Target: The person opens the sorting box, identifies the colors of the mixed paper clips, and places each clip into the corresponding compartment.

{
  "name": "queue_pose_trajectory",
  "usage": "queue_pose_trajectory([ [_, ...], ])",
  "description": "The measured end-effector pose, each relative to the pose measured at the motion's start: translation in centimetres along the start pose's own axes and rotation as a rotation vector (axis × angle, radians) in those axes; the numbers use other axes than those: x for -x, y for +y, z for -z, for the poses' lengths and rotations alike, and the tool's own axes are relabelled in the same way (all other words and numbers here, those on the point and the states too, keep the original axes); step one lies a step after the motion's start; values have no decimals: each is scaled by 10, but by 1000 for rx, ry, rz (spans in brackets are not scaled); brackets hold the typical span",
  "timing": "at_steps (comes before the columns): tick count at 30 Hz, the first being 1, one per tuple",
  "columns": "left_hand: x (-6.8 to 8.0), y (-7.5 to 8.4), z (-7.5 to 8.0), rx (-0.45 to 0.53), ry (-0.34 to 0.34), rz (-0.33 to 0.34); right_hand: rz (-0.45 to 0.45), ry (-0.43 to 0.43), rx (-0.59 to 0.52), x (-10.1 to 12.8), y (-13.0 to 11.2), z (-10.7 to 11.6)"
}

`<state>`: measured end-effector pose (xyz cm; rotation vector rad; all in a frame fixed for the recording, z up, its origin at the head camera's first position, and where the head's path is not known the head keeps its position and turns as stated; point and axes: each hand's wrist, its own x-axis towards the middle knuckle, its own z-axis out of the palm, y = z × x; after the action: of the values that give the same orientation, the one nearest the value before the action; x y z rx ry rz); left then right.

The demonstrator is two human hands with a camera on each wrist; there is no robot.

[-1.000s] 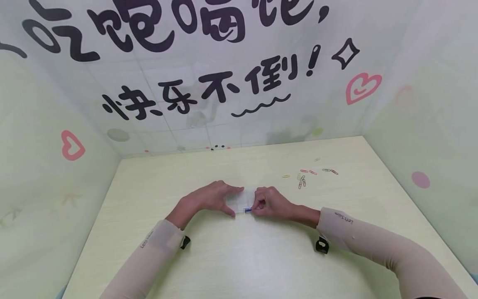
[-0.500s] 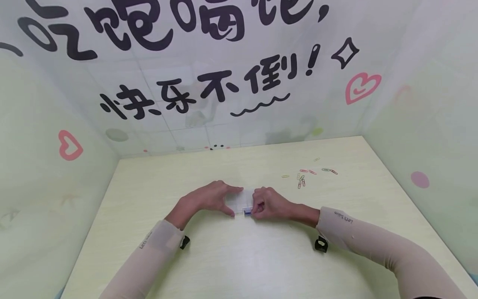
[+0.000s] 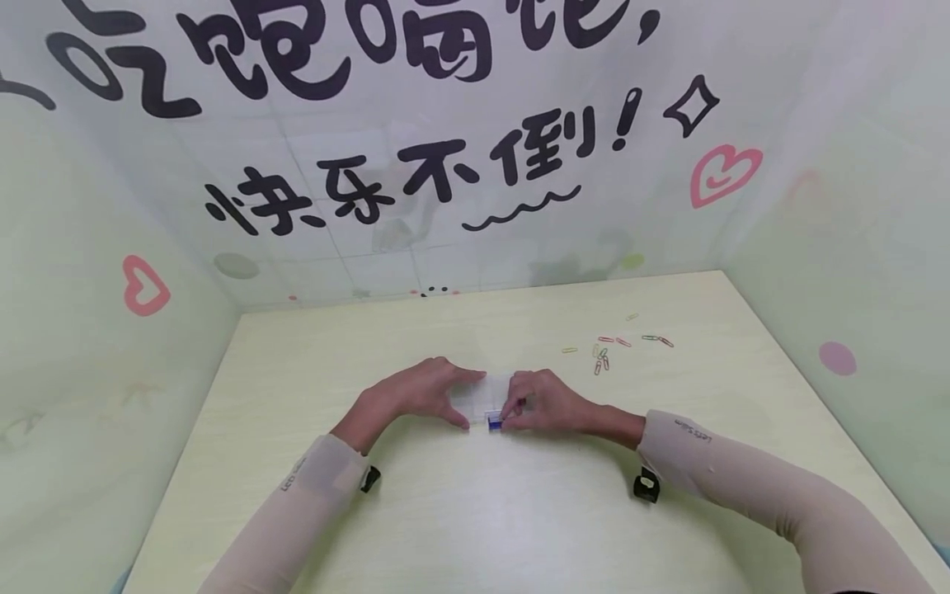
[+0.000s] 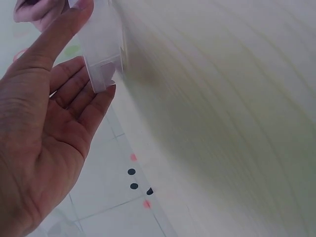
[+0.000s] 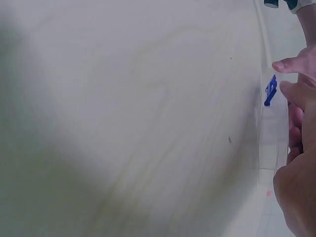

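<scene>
A small clear plastic box (image 3: 481, 398) lies on the pale table (image 3: 519, 511), between both hands. My left hand (image 3: 466, 402) holds its left end, with the thumb on the near side and the fingers on the far side. In the left wrist view the clear box (image 4: 101, 49) sits between that thumb and those fingers. My right hand (image 3: 512, 410) is at the box's right end and pinches a small blue clasp (image 3: 493, 421) at the near corner. In the right wrist view the blue clasp (image 5: 270, 90) stands between the thumb and a fingertip.
Several coloured paper clips (image 3: 604, 351) lie scattered on the table to the far right of the hands. Printed walls close in the table at the back (image 3: 445, 181), left and right. The near half of the table is bare wood.
The right hand's fingers have shifted slightly on the blue clasp, and its wrist has moved a little to the right. The left hand and the box have stayed in place.
</scene>
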<state>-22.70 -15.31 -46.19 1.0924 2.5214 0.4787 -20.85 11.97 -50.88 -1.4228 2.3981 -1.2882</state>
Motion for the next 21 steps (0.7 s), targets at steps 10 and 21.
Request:
queue_pose_trajectory([
  [10, -2, 1, 0, -8, -1, -1, -6, 53, 49, 5, -3, 0],
  [21, -2, 3, 0, -17, -14, 25, -20, 153, 135, 19, 2, 15],
])
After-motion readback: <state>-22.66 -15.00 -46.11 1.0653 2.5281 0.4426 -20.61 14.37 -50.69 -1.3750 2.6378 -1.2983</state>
